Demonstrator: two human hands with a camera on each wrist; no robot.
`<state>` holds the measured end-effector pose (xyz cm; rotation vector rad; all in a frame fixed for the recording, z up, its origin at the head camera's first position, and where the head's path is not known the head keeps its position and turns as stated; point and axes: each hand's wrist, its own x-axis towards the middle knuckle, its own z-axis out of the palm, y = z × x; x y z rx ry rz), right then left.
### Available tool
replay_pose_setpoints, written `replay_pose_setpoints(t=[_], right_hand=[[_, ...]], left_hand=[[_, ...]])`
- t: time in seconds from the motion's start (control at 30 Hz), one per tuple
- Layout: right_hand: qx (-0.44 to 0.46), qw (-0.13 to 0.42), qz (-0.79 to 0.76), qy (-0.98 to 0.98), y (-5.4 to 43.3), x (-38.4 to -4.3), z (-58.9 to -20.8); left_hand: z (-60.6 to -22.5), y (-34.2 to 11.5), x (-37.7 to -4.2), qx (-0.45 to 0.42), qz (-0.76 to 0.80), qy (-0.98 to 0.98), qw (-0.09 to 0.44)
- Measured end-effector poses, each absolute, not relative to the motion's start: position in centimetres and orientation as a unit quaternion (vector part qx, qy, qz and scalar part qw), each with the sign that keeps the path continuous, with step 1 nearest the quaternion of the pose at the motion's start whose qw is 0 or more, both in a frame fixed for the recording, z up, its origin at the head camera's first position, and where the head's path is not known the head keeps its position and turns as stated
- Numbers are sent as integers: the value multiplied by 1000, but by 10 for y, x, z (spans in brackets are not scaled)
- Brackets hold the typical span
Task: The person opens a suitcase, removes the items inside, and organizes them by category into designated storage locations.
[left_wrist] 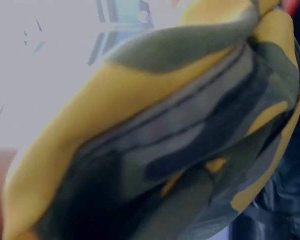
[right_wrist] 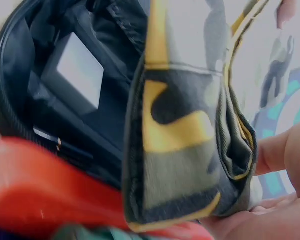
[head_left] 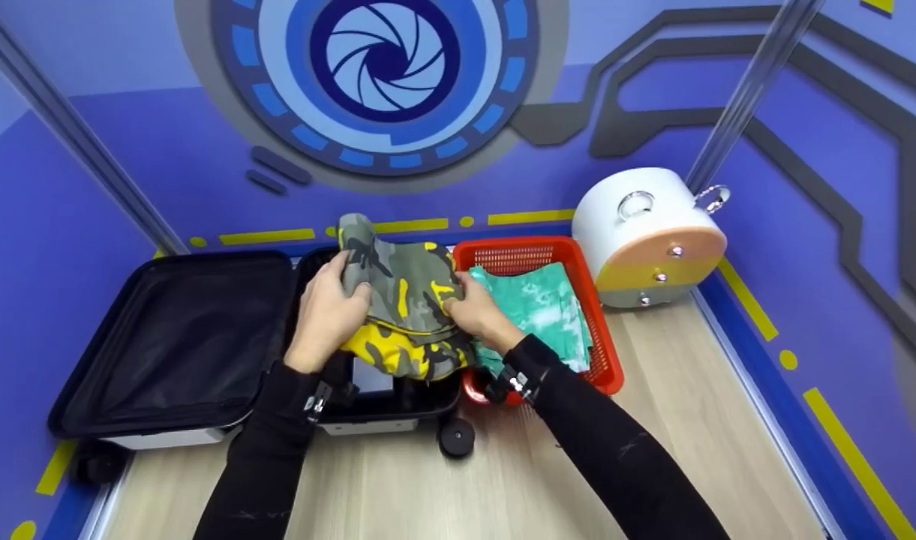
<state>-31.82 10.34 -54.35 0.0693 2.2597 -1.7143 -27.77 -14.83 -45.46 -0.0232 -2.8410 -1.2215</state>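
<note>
Camouflage garment [head_left: 409, 300] being gripped by left hand [head_left: 326, 315] and right hand [head_left: 480, 315] over open suitcase [head_left: 180, 337] | risk: folded bundle may be loosening and draping across red basket [head_left: 604, 330] rim

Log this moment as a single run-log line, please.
left hand: grips camo garment | right hand: grips same | garment: over open suitcase | red basket: green cloth inside
</note>
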Motion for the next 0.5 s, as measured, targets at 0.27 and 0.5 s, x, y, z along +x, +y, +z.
replay_pose_setpoints(t=[0.27, 0.5], right_hand=[[39, 71, -567, 820, 165, -322, -519], [37, 33, -511, 858, 230, -315, -505]], left_hand=[[-451, -110, -289, -74, -440, -894, 34], [-476, -67, -296, -147, -462, -873, 42]])
